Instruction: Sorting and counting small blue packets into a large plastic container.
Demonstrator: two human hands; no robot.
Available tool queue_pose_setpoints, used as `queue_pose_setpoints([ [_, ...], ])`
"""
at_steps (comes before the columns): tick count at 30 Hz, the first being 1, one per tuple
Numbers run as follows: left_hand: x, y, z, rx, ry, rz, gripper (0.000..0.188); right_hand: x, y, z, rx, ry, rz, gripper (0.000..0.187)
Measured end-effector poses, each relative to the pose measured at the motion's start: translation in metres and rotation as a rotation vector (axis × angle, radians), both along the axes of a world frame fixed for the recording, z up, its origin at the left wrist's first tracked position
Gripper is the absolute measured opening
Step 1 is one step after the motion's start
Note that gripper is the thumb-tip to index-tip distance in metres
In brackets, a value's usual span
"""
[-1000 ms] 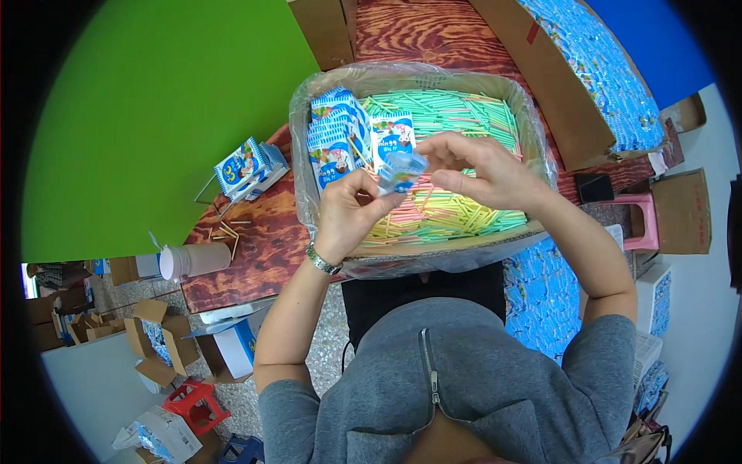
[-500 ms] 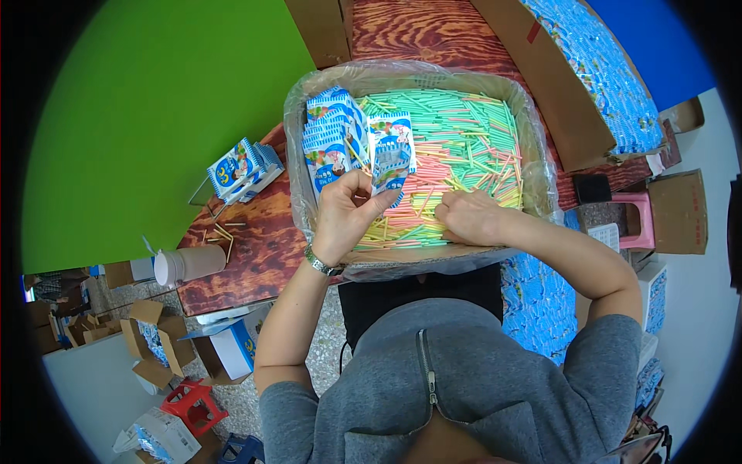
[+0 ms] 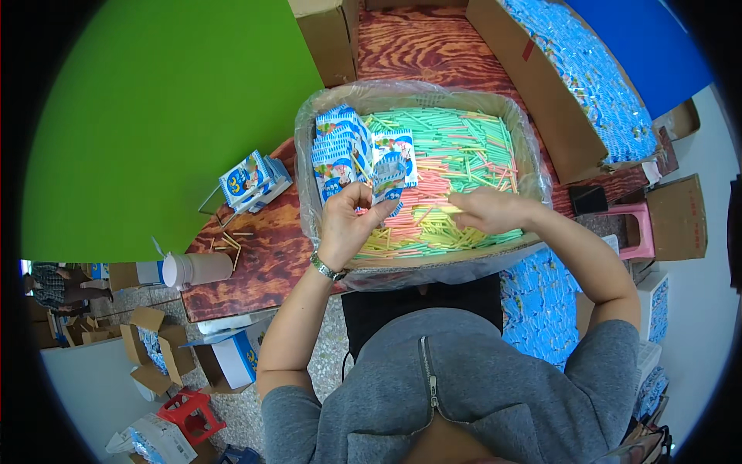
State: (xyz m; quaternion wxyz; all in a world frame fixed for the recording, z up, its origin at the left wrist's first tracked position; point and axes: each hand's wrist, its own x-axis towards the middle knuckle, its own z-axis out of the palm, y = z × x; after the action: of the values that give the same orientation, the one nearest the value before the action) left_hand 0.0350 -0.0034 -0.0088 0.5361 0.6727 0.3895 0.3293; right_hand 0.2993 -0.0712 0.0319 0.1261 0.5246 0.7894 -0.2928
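Right grip (image 3: 493, 210) has lifted off the coloured sticks (image 3: 417, 222) since half a second ago and sits just above them, fingers curled; can't tell if it's pinching one. Left grip (image 3: 345, 226) has a blue-and-white packet (image 3: 387, 184) pinched between thumb and fingers, so that's right at the fingertips. More packets (image 3: 332, 158) lie just beyond it, in the lined carton (image 3: 456, 261) on the table (image 3: 263, 267).

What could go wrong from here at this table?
The small packet pinched in the left hand might slip and drop among the loose coloured sticks. The overlapping packets along the left side of the box could slide onto those sticks. The pale bottle near the edge of the table might get knocked off.
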Motion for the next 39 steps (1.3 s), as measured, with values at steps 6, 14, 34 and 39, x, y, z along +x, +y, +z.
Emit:
queue_pose_setpoints([
  [6,0.003,-0.003,0.007,0.228,0.134,0.024,0.032,0.017,0.001,0.016,-0.29,0.862,-0.433,0.024],
  [14,0.001,-0.008,0.015,0.387,0.234,0.083,0.032,-0.009,0.016,0.088,0.308,0.447,-0.073,0.021],
  [34,-0.007,-0.016,0.023,0.638,0.193,0.118,0.025,-0.078,0.056,0.158,0.329,-0.105,0.238,0.045],
  [39,-0.011,-0.014,0.017,0.589,0.135,0.073,0.023,-0.051,0.053,0.104,0.564,0.416,0.133,0.057],
])
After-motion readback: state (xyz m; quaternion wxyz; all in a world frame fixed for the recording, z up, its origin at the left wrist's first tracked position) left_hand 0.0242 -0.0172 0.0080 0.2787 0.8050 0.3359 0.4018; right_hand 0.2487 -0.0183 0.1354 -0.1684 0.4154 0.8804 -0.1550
